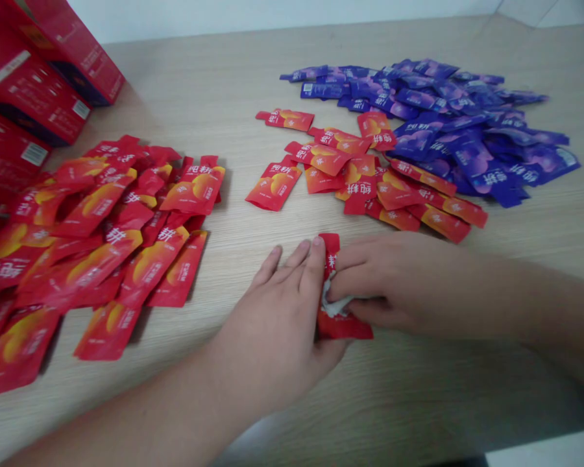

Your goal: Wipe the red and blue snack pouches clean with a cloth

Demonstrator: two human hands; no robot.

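A red sachet (345,327) with white lettering lies on the table between my hands, partly covered by them. My left hand (287,305) holds it down along its left edge, fingers stretched forward and thumb by its bottom edge. Over its middle, my right hand (389,285) is closed on a crumpled white tissue (333,301) pressed against the sachet. My right fingertips are partly hidden. Just beyond my hands lies a loose group of red-orange sachets (324,157), touching a heap of purple sachets (472,152) behind and to the right.
A large pile of red-orange sachets (97,259) spreads over the left side of the wooden table (199,84). Several red boxes (34,91) with barcodes stand at the far left. A white wall (272,13) runs along the back edge.
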